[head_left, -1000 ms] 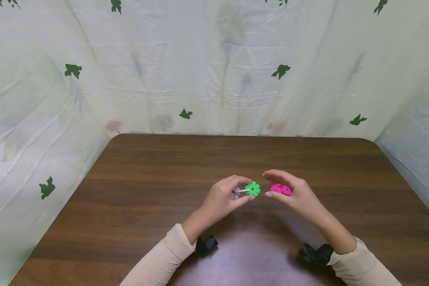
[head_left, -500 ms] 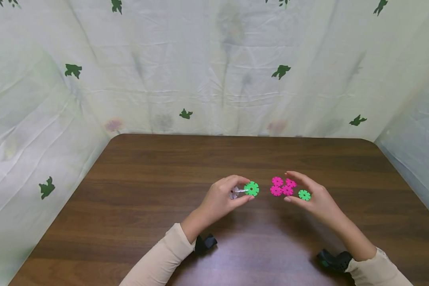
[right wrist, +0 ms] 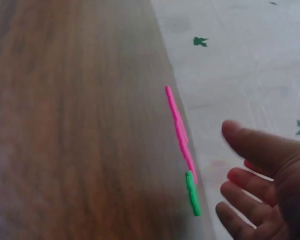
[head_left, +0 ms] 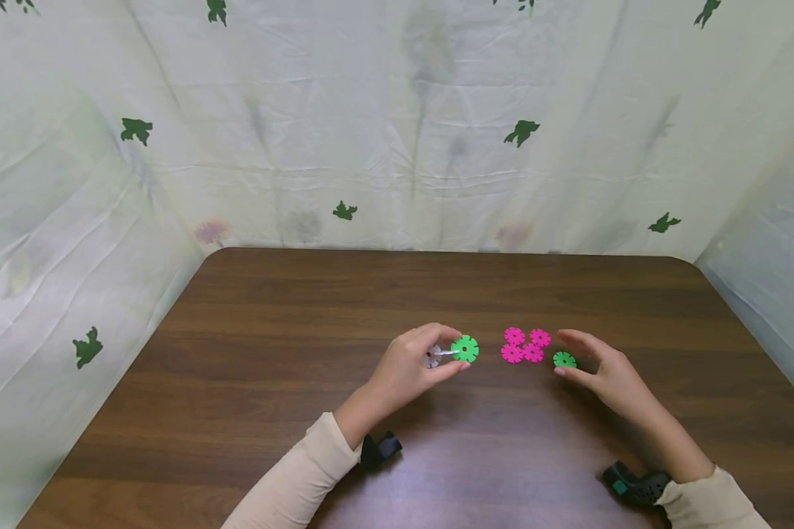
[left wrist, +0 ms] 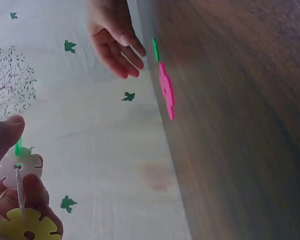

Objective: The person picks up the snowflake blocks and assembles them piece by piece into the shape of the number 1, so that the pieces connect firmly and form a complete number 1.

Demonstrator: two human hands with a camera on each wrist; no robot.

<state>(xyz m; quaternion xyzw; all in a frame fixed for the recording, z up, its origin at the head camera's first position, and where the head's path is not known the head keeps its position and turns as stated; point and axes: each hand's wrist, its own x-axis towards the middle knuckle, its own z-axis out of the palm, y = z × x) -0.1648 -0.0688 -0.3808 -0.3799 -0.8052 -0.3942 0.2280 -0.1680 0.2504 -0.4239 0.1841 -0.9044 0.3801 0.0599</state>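
Observation:
My left hand (head_left: 406,364) pinches a green notched disc (head_left: 459,343) between thumb and fingers. A white notched disc (head_left: 430,358) is joined to it, and in the left wrist view a yellow notched disc (left wrist: 16,225) sits at the near end of this piece. Several pink notched discs (head_left: 529,355) lie flat together on the table to the right. Just right of them lies a loose green disc (head_left: 559,358), overlapped at its edge by my right hand (head_left: 612,378). That hand holds nothing; its thumb and fingers are apart, raised above the tabletop in the right wrist view.
The brown wooden table (head_left: 291,308) ends at a pale curtain (head_left: 384,147) with green leaf-like shapes. Black wrist cameras hang under both wrists, a left one (head_left: 380,450) and a right one (head_left: 635,485).
My right hand has moved right, away from the pink discs, uncovering them and the loose green disc. The left hand stays nearly still with its joined discs.

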